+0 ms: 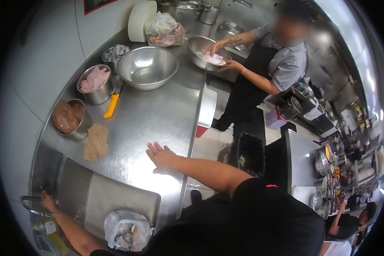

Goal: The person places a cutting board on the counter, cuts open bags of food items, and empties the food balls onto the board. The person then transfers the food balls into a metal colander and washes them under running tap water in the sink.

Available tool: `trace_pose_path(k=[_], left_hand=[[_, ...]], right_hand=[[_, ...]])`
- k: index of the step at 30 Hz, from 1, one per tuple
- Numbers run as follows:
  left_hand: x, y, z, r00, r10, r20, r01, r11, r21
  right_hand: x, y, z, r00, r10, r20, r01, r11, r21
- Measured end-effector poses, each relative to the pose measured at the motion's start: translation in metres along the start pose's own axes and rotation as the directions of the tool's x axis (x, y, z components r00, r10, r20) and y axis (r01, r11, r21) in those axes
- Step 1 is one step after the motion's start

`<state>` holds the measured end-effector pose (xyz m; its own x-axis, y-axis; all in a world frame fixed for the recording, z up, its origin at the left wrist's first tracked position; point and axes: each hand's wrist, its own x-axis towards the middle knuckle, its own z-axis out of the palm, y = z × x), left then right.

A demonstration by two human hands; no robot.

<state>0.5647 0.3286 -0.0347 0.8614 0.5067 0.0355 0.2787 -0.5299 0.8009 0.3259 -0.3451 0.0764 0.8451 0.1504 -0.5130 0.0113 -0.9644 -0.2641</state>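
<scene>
My right hand (160,156) lies on the steel counter (132,123), fingers spread and holding nothing. At the lower left, my left hand (50,202) is closed on the tap (35,205) beside the sink; its fingers are small and partly hidden. The sink (79,183) has a plastic bag (128,230) of scraps at its near end. A tan cloth (96,143) rests on the counter between my hands. Behind it lies a knife with a yellow handle (111,106).
Along the wall stand a pot of brown contents (69,118), a pot of raw meat (95,80) and a large steel bowl (148,68). A co-worker (260,64) holds a bowl (196,47) with raw meat at the counter's far end. A black-lined bin (250,153) stands at right.
</scene>
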Motion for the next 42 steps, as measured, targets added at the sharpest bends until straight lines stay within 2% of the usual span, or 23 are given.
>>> trace_pose_path(k=[3,4,6,9,12,15,17,19,20,21,23,24,25,27,30,33,36,38,40,42], left_hand=[[0.004,0.010,0.007,0.972,-0.087,0.218,0.144,0.954,-0.262],[0.003,0.012,0.009,0.987,0.051,0.154,-0.017,0.977,-0.214],[0.002,0.016,0.014,0.942,0.333,0.045,-0.328,0.940,-0.088],[0.003,0.025,0.017,0.968,0.248,0.033,-0.248,0.969,-0.009],[-0.008,0.037,0.010,0.957,0.287,-0.048,-0.289,0.955,-0.068],[0.020,0.021,-0.004,0.948,0.291,-0.127,-0.267,0.947,0.179],[0.024,0.024,-0.002,0.927,0.363,-0.095,-0.330,0.909,0.257],[0.014,0.019,0.005,0.932,0.353,-0.077,-0.336,0.926,0.172],[0.009,0.019,0.012,0.950,0.308,-0.040,-0.304,0.948,0.089],[-0.007,0.018,0.028,0.976,0.211,0.044,-0.210,0.977,-0.039],[-0.043,0.011,0.059,0.960,0.012,0.281,0.046,0.979,-0.198],[-0.067,0.008,0.068,0.917,-0.052,0.395,0.145,0.967,-0.208],[-0.086,0.004,0.075,0.883,-0.078,0.463,0.175,0.969,-0.172],[-0.122,0.012,0.077,0.972,0.084,0.222,-0.079,0.996,-0.029],[-0.164,0.046,0.064,0.953,0.110,0.282,-0.166,0.969,0.182],[-0.187,0.064,0.066,0.945,0.168,0.279,-0.215,0.966,0.145],[-0.239,0.118,0.071,0.887,0.375,0.271,-0.447,0.844,0.295],[-0.278,0.168,0.080,0.855,0.369,0.365,-0.480,0.829,0.287],[-0.313,0.207,0.099,0.788,0.431,0.439,-0.560,0.798,0.222],[-0.329,0.225,0.131,0.703,0.415,0.578,-0.606,0.774,0.181]], right_hand=[[0.000,-0.003,0.000,1.000,0.012,-0.001,-0.012,1.000,0.004],[-0.001,-0.004,-0.001,1.000,0.013,0.004,-0.013,1.000,-0.004],[-0.003,-0.006,-0.004,1.000,0.015,0.013,-0.014,1.000,-0.023],[0.009,0.001,0.011,1.000,0.005,-0.029,-0.005,1.000,-0.017],[0.011,0.005,0.015,0.999,-0.008,-0.041,0.007,0.999,-0.032],[-0.007,-0.009,-0.007,1.000,0.009,0.027,-0.008,0.998,-0.061],[-0.006,-0.009,-0.007,1.000,0.016,0.025,-0.014,0.998,-0.061],[-0.009,-0.007,-0.006,1.000,0.010,0.020,-0.009,0.998,-0.054],[-0.011,-0.006,-0.004,1.000,0.001,0.008,-0.001,0.999,-0.041],[-0.011,-0.005,-0.003,1.000,-0.010,-0.010,0.010,1.000,-0.021],[0.000,0.004,0.005,0.999,-0.015,-0.051,0.013,1.000,-0.028],[0.004,0.004,0.013,0.998,-0.019,-0.064,0.018,0.999,-0.027],[0.004,0.004,0.017,0.998,-0.014,-0.065,0.013,1.000,-0.018],[0.006,0.006,0.015,0.998,-0.018,-0.061,0.017,1.000,-0.020],[0.005,0.008,0.018,0.996,-0.029,-0.087,0.028,1.000,-0.012],[-0.001,0.003,0.015,0.996,-0.027,-0.088,0.025,1.000,-0.017],[0.003,0.004,0.010,0.995,-0.024,-0.101,0.019,0.999,-0.045],[0.011,0.006,0.017,0.992,-0.039,-0.117,0.030,0.996,-0.080],[0.019,0.010,0.022,0.986,-0.062,-0.154,0.042,0.991,-0.126],[0.008,0.008,0.002,0.987,-0.152,-0.060,0.137,0.968,-0.208]])
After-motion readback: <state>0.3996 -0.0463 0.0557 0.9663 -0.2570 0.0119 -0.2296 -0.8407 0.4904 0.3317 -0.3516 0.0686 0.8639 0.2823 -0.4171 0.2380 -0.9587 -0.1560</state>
